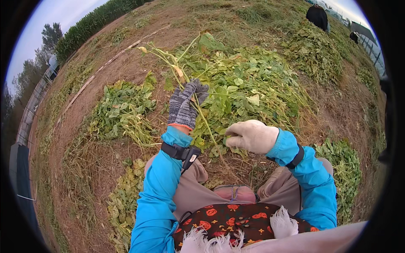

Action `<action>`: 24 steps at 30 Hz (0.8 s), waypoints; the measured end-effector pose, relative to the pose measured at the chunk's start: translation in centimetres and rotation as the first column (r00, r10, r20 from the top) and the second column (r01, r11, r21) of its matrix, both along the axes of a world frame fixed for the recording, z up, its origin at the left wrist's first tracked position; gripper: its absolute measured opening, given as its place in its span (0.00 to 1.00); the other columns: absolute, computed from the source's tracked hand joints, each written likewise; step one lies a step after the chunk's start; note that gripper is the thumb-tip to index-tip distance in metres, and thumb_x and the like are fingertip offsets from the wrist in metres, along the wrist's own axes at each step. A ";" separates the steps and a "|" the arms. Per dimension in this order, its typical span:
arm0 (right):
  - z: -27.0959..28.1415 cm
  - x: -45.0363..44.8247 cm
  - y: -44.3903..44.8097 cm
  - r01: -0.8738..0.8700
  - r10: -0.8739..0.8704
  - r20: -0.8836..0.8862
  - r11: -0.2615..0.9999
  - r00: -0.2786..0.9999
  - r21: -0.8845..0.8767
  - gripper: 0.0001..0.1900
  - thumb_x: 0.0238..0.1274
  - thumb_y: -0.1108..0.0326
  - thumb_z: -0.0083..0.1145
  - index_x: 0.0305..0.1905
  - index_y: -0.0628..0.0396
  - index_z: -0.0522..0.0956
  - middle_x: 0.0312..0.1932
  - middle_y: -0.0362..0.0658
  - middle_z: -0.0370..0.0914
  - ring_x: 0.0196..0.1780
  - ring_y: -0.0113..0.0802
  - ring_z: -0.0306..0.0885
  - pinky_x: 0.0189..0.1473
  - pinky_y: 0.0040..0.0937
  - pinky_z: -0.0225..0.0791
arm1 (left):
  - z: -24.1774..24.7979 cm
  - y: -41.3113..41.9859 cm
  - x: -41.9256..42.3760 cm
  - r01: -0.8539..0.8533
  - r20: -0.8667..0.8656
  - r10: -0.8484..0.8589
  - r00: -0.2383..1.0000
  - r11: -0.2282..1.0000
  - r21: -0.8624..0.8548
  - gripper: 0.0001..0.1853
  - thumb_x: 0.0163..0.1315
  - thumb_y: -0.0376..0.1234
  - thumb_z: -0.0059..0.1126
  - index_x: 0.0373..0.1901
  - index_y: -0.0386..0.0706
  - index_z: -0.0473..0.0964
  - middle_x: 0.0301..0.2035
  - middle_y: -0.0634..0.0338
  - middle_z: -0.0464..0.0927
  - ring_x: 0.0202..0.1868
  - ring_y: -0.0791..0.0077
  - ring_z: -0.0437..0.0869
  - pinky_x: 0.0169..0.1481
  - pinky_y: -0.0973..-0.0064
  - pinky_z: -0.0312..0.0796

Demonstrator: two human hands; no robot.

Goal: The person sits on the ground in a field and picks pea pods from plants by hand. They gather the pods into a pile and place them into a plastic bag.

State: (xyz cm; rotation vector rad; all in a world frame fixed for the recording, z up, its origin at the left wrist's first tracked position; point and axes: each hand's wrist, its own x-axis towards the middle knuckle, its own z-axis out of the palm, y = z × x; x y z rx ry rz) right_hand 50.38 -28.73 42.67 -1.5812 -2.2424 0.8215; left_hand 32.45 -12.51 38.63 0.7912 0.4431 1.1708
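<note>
My left hand (186, 102), in a grey-black knit glove with an orange cuff edge, grips the stem of an uprooted bean plant (202, 115). Its leafy top with a few yellowish pods (178, 71) points away from me, and its bare root end slants down between my knees. To the right, my right hand (251, 136) wears a white knit glove. Its fingers are curled with a gap at the tips, and I see nothing held between them. Just beyond both hands lies a large heap of cut bean plants (253, 85), green and yellowing.
Smaller plant piles lie at left (121, 110), lower left (126, 202) and right (341, 174). Another heap (313, 52) stands far right, near a person in dark clothing (317, 17). A long pale strip (98, 71) crosses the soil. Tall corn (91, 28) borders the field.
</note>
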 end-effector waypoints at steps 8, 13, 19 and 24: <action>-4.7 -4.1 2.1 0.114 -0.307 -0.452 0.907 0.838 -0.405 0.21 0.66 0.49 0.51 0.38 0.61 0.78 0.28 0.42 0.77 0.26 0.28 0.72 0.30 0.31 0.68 | 0.0 0.4 -0.2 -0.029 0.022 0.029 0.999 1.000 -0.003 0.16 0.70 0.34 0.51 0.54 0.34 0.73 0.47 0.44 0.79 0.49 0.54 0.82 0.51 0.63 0.81; -6.2 -4.4 2.2 0.262 -0.498 -0.666 0.865 0.556 -0.429 0.14 0.65 0.55 0.55 0.35 0.57 0.77 0.25 0.35 0.72 0.23 0.22 0.63 0.26 0.24 0.59 | -0.3 0.4 0.5 0.051 -0.124 -0.050 0.991 0.999 0.007 0.21 0.71 0.40 0.50 0.60 0.38 0.68 0.53 0.46 0.74 0.53 0.51 0.79 0.56 0.53 0.75; -8.3 -1.6 3.6 0.464 -0.578 -0.788 0.769 0.213 -0.439 0.12 0.66 0.59 0.56 0.42 0.56 0.78 0.27 0.33 0.73 0.23 0.18 0.64 0.25 0.18 0.57 | -3.9 -2.1 1.0 0.442 -0.584 -0.379 0.718 0.896 -0.038 0.25 0.66 0.44 0.57 0.59 0.39 0.70 0.49 0.55 0.78 0.46 0.68 0.81 0.49 0.66 0.76; -10.7 0.4 3.5 0.427 -0.617 -0.776 0.741 0.129 -0.519 0.16 0.63 0.57 0.61 0.44 0.59 0.78 0.29 0.38 0.76 0.32 0.25 0.72 0.34 0.27 0.66 | -3.8 -6.3 3.6 0.671 -0.983 -0.113 0.144 0.741 0.013 0.28 0.64 0.45 0.58 0.59 0.37 0.70 0.38 0.50 0.82 0.37 0.66 0.82 0.41 0.67 0.73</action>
